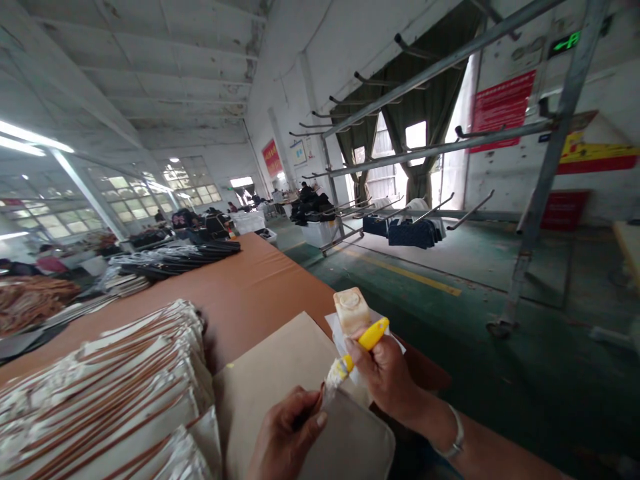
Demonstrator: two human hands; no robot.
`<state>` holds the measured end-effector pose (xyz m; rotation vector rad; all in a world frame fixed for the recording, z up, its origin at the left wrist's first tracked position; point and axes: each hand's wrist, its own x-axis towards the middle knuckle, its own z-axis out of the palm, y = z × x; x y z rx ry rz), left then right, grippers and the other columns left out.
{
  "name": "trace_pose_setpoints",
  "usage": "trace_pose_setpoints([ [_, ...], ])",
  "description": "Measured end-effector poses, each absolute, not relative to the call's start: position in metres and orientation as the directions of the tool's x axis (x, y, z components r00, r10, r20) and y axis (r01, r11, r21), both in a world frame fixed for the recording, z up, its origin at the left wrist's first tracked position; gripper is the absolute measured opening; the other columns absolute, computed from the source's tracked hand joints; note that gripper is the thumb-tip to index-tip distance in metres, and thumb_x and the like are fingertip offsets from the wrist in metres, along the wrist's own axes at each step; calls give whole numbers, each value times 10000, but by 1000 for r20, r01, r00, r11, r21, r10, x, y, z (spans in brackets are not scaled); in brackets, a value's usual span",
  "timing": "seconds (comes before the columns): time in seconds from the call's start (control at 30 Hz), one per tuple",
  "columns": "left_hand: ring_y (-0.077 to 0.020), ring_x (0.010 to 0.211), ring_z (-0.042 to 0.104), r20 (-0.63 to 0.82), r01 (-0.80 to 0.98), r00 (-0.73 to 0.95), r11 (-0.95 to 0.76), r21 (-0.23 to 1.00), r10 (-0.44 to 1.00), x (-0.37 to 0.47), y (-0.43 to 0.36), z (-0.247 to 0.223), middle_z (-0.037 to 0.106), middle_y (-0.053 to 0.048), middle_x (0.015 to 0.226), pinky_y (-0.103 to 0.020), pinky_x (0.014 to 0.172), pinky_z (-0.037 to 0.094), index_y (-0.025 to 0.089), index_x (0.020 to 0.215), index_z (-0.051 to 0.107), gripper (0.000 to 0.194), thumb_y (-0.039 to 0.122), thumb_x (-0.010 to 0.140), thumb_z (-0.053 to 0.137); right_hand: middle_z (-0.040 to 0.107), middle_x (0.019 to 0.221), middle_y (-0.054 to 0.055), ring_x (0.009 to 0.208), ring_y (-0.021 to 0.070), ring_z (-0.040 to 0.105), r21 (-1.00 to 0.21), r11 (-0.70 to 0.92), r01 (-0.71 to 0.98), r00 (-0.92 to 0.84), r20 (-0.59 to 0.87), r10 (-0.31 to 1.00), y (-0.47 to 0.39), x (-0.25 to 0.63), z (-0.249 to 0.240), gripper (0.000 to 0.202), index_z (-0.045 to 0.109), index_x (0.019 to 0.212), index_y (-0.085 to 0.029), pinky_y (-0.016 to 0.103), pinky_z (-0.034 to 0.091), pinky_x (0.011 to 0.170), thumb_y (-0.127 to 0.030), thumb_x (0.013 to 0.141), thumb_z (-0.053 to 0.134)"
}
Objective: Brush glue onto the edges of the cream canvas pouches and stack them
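In my right hand [387,377] is a brush [367,339] with a yellow handle, its fingers closed round it. The pale, caked bristles touch the edge of a light grey panel [350,433] with rounded corners. My left hand [290,427] pinches that panel near its upper left edge, beside the bristle tip. Under the panel lies a tan board [270,363]. Just beyond the brush stands a stained, cream-coloured plastic container [351,308] on a white sheet [337,333].
Cream pieces with brown strips [115,387] lie stacked on the left of the brown-covered table [250,280]. Dark pieces [185,257] line its far side. A metal rack [543,173] on wheels with hooks stands at right, carrying dark blue pieces [413,233].
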<state>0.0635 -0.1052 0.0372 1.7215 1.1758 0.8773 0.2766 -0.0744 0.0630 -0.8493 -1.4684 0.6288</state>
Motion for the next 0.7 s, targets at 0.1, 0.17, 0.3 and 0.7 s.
trace_pose_setpoints([
  [0.1,-127,645,478,165,341,266,-253,905,950,71,-116,42,530,-2,717,-217,582,370,176,732,684,265,423,826,669,527,637,-11,596,123,493,-847,521,105,152,532,833,-68,288,70,290,554,718,-181,240,412,595,-393,915,531],
  [0.17,-116,624,460,220,333,255,-299,894,942,75,-122,44,532,1,718,-218,567,348,180,704,659,241,392,818,683,477,602,-33,552,104,431,-882,468,50,155,470,869,-63,293,75,314,543,718,-181,232,380,548,-432,907,536],
  [0.3,-104,598,411,238,303,251,-310,901,938,78,-125,43,486,27,665,-223,561,318,181,643,567,294,392,791,706,373,514,-73,474,75,317,-944,313,-104,24,312,950,-60,288,73,362,516,682,-181,219,283,456,-484,871,573],
  [0.7,-97,558,377,92,299,200,-150,942,976,79,-122,38,481,47,572,-216,528,268,173,641,532,378,472,728,746,311,462,-103,406,52,236,-935,130,-330,-20,145,989,-56,291,65,350,481,662,-193,215,168,394,-476,804,629],
])
